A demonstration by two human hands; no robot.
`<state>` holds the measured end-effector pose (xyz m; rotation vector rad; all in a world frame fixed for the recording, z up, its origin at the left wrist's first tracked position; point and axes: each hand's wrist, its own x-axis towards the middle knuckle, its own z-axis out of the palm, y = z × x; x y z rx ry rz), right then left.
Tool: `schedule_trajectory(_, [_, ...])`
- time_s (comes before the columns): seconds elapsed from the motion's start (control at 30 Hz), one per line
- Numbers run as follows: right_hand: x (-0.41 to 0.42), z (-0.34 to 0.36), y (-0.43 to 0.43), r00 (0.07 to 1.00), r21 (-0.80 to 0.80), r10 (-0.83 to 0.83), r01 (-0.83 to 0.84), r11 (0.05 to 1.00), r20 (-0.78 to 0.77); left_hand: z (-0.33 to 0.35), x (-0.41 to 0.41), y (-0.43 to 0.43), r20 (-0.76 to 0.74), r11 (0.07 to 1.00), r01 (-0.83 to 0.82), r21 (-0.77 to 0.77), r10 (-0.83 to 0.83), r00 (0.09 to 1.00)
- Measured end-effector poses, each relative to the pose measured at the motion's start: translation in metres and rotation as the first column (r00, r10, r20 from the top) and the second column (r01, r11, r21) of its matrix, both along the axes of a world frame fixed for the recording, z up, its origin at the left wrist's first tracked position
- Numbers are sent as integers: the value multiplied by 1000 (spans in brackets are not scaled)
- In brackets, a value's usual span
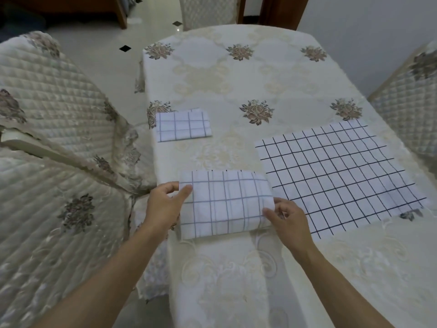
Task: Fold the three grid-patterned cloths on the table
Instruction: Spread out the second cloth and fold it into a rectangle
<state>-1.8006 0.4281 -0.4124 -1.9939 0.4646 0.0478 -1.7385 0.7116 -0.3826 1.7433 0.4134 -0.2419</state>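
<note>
Three white cloths with dark grid lines lie on the table. A half-folded cloth (pixel 224 204) sits near the front left; my left hand (pixel 165 204) pinches its upper left corner and my right hand (pixel 286 218) pinches its right edge. A small folded cloth (pixel 183 125) rests farther back near the left edge. A large cloth (pixel 338 171) lies spread flat on the right, apart from both hands.
The table (pixel 236 79) wears a cream tablecloth with floral motifs. Quilted chair covers stand at the left (pixel 54 138), the right (pixel 411 95) and the far end (pixel 208 10). Tiled floor lies beyond the table's left edge.
</note>
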Motion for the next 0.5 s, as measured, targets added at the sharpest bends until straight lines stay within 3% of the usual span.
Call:
schedule_trajectory(0.13, [8, -9, 6, 1000, -41, -2, 0, 999, -27, -23, -7, 12, -67, 998, 66, 17, -65, 996])
schedule_trajectory(0.33, [5, -5, 9, 999, -58, -48, 47, 997, -25, -41, -48, 24, -100, 945, 95, 313, -67, 993])
schedule_trajectory(0.5, [7, -12, 6, 997, -131, -73, 68, 989, -36, -52, -56, 18, -99, 910, 101, 403, -67, 993])
